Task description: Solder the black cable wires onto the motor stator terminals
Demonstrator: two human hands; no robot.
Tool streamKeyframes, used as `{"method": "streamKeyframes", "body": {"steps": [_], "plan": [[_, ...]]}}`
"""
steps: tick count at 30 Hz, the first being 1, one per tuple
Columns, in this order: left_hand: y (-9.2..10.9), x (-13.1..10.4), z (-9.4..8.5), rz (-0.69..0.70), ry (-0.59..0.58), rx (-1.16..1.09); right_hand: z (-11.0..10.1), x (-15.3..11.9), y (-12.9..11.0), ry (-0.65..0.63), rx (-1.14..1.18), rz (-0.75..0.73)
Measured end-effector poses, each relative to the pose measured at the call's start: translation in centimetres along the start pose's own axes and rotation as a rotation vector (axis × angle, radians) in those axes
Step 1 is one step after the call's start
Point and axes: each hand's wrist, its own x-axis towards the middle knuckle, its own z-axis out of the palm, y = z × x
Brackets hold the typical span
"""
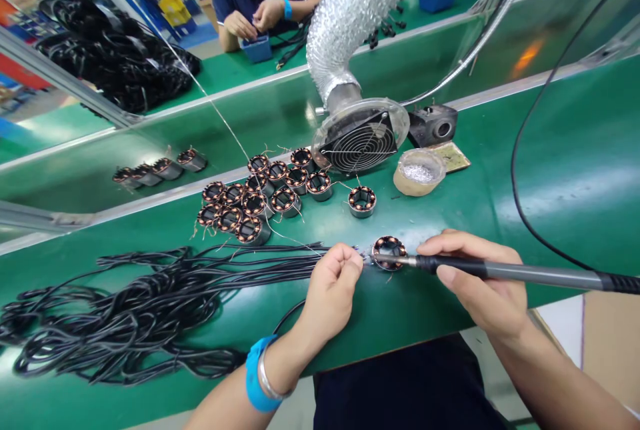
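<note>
My right hand (483, 277) is wrapped around a soldering iron (540, 275), whose metal tip points left across a copper-wound stator (389, 253) lying on the green bench. My left hand (335, 287) is closed in a pinch just left of that stator. A thin silvery solder wire (287, 238) comes down from above and runs into its fingers. Whether the fingers also grip a cable end is hidden. Behind this hand lies a bundle of black cables (165, 290) with stripped ends towards the stator. Another single stator (362, 201) stands a little further back.
Several stators (255, 203) are grouped at the back. A fume extractor (363, 140) with a foil duct hangs behind the work. Beside it are a tub of silvery bits (420, 171) and an iron stand (434, 125). Across the partition, a person's hands (255, 22) work above a blue bin (257, 50).
</note>
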Motion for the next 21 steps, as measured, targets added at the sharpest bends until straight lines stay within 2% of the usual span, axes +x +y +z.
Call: {"method": "streamKeyframes", "body": {"steps": [10,21], "plan": [[0.3,-0.1,0.1,-0.008,-0.006,-0.014,0.3,0.0,-1.7,-0.079,-0.163,-0.190],[0.2,-0.2,0.1,-0.004,-0.014,-0.004,0.5,0.0,-1.9,-0.064,-0.173,-0.199]]}}
